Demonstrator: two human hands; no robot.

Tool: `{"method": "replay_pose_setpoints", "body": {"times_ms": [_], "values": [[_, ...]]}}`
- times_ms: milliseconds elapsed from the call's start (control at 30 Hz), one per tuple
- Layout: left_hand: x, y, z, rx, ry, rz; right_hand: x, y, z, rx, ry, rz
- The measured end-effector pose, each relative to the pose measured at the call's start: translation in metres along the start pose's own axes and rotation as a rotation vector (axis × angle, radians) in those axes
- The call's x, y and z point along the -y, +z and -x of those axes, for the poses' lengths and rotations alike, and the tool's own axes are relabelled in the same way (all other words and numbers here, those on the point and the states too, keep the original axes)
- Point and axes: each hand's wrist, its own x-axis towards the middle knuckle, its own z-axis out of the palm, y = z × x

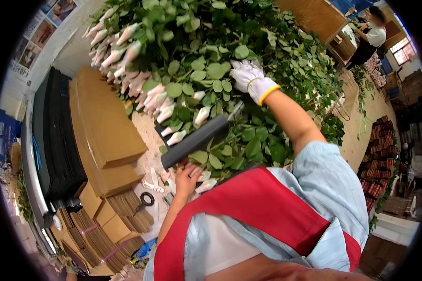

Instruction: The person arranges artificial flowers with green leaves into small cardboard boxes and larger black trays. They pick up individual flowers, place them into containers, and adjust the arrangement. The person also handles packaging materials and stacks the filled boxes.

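Observation:
A big heap of leafy roses (211,61) spreads before me, their buds (157,100) in pale white-pink sleeves and pointing left. My right hand (249,79), in a white glove with a yellow cuff, reaches into the leaves at the middle of the heap. Its fingers are curled, and what lies in them is hidden. Bare, my left hand (186,178) is close to my body, its fingers apart beside a few sleeved rosebuds (205,182). Between the hands a dark grey padded bar (195,142) lies slanted across the stems.
To the left stand brown cardboard boxes (103,126), dark stacked sheets (56,136) and bundled flat cardboard (86,239). A black tape roll (147,199) lies on the worktop. Another person (373,37) works at the far right, beyond crates (379,159) of reddish goods.

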Motion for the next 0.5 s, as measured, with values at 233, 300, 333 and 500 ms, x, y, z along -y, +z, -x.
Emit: {"method": "replay_pose_setpoints", "body": {"times_ms": [233, 300, 333, 500], "values": [[-0.003, -0.003, 0.002, 0.0, 0.113, -0.062, 0.033, 0.015, 0.017, -0.17, -0.124, -0.223], [-0.002, -0.002, 0.002, -0.01, 0.138, -0.075, 0.033, 0.058, 0.015, 0.166, -0.196, 0.008], [0.0, -0.001, 0.002, -0.014, 0.14, -0.081, 0.029, 0.075, 0.013, 0.381, -0.19, -0.055], [0.004, 0.001, 0.006, 0.018, 0.156, -0.025, -0.015, 0.063, 0.004, 0.231, -0.211, -1.028]]}}
